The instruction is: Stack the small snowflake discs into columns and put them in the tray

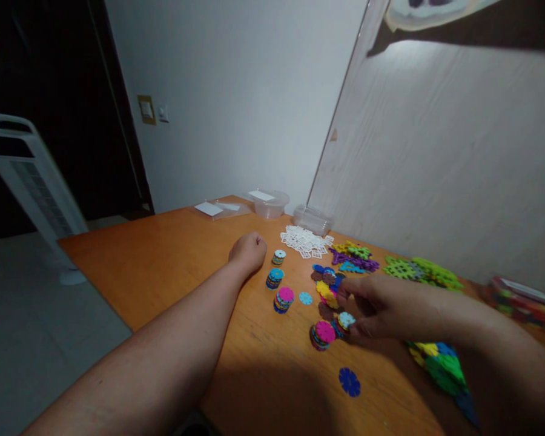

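My left hand (249, 251) rests on the table as a closed fist beside the farthest stack of snowflake discs (278, 258). Nothing shows in it. My right hand (367, 303) reaches in from the right, thumb and fingers apart. Its fingertips are over a loose pile of colourful snowflake discs (326, 292). The thumb is close to a stack with a pale disc on top (346, 320); whether it touches is unclear. Next to that stands a pink-topped stack (322, 333). Another pink-topped stack (284, 300) and a blue-topped stack (275, 278) stand farther left.
A light blue disc (306, 298) and a dark blue disc (349, 382) lie singly. White lattice pieces (306, 241), purple pieces (356, 261) and green pieces (422, 270) lie behind. Clear tubs (271, 206) stand near the wall. More pieces (442, 366) lie under my right forearm.
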`<act>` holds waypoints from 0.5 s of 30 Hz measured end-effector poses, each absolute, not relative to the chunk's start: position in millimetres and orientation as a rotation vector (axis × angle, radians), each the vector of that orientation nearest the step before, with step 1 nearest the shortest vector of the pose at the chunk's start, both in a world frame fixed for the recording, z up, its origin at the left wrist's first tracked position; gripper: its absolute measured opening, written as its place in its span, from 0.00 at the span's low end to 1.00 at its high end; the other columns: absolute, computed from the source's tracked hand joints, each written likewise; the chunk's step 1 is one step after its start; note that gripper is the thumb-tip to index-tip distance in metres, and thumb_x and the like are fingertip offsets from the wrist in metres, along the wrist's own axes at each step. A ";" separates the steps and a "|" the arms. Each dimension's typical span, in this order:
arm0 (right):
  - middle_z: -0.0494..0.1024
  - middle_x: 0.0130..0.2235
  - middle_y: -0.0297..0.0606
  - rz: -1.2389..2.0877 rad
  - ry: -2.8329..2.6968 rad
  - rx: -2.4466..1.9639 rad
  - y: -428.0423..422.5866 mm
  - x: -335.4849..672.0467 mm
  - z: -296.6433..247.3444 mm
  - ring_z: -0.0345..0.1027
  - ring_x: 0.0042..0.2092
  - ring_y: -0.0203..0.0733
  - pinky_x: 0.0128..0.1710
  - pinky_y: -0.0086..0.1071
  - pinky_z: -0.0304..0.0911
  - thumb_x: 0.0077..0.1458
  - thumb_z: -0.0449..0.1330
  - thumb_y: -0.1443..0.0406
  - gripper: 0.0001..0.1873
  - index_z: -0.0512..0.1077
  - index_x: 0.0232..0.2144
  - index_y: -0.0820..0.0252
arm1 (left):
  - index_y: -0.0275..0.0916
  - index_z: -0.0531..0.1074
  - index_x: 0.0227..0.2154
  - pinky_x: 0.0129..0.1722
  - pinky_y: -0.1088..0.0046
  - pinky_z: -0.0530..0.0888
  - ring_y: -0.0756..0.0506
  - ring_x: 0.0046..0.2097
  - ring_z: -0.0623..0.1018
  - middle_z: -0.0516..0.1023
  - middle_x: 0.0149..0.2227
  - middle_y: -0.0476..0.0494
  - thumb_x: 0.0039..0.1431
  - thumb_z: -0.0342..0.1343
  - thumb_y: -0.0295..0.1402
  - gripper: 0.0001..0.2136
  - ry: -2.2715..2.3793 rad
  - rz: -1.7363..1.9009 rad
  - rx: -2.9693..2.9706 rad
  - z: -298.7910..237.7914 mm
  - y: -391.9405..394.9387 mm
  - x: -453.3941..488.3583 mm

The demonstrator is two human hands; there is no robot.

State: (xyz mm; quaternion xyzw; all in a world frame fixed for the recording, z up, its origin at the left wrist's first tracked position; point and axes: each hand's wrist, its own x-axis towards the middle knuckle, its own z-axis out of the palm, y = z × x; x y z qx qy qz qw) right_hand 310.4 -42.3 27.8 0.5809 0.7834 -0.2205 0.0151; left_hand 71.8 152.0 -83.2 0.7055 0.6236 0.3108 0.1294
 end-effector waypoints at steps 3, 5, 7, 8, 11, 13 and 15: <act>0.76 0.31 0.33 -0.580 2.448 1.785 -47.3 303.9 28.2 0.65 0.29 0.37 0.25 0.29 0.53 0.46 0.65 0.62 0.17 0.75 0.41 0.50 | 0.42 0.74 0.31 0.28 0.72 0.60 0.46 0.33 0.73 0.80 0.35 0.45 0.58 0.50 0.35 0.08 1.807 0.890 2.042 -81.8 150.7 72.4; 0.77 0.33 0.34 -0.455 2.455 1.786 -51.3 299.2 25.8 0.67 0.30 0.39 0.27 0.30 0.53 0.45 0.66 0.63 0.18 0.76 0.42 0.48 | 0.42 0.74 0.32 0.28 0.73 0.60 0.46 0.33 0.73 0.80 0.36 0.45 0.58 0.50 0.35 0.08 1.808 0.875 2.032 -81.2 150.4 72.6; 0.78 0.32 0.35 -0.330 2.455 1.809 -56.4 295.3 22.4 0.68 0.31 0.41 0.28 0.32 0.52 0.45 0.66 0.63 0.18 0.77 0.42 0.47 | 0.42 0.75 0.33 0.29 0.73 0.61 0.46 0.34 0.73 0.80 0.36 0.45 0.58 0.50 0.35 0.08 1.811 0.875 2.029 -81.3 150.6 72.7; 0.78 0.32 0.36 -0.281 2.452 1.836 -59.7 293.6 20.8 0.68 0.31 0.42 0.28 0.33 0.51 0.45 0.66 0.62 0.17 0.77 0.41 0.47 | 0.42 0.75 0.33 0.29 0.73 0.61 0.46 0.34 0.73 0.80 0.36 0.45 0.58 0.50 0.35 0.09 1.812 0.878 2.028 -81.6 150.9 72.6; 0.77 0.29 0.37 -0.146 2.441 1.968 -72.8 288.4 16.4 0.67 0.29 0.42 0.27 0.34 0.48 0.49 0.64 0.61 0.12 0.76 0.38 0.49 | 0.43 0.75 0.33 0.29 0.72 0.62 0.46 0.33 0.73 0.80 0.36 0.45 0.58 0.50 0.36 0.09 1.802 0.881 2.017 -83.2 152.3 72.5; 0.76 0.28 0.37 -0.091 2.426 2.069 -83.7 284.6 12.8 0.66 0.28 0.41 0.26 0.34 0.47 0.52 0.61 0.61 0.06 0.74 0.35 0.51 | 0.43 0.75 0.33 0.29 0.72 0.61 0.46 0.33 0.73 0.80 0.36 0.45 0.58 0.51 0.36 0.08 1.791 0.892 2.019 -84.1 153.2 72.4; 0.76 0.27 0.36 -0.113 2.401 2.137 -94.5 281.3 7.1 0.65 0.27 0.40 0.25 0.33 0.47 0.55 0.58 0.61 0.04 0.72 0.33 0.52 | 0.42 0.74 0.32 0.28 0.72 0.61 0.46 0.33 0.73 0.79 0.35 0.45 0.58 0.51 0.35 0.08 1.790 0.907 2.033 -84.4 153.7 72.3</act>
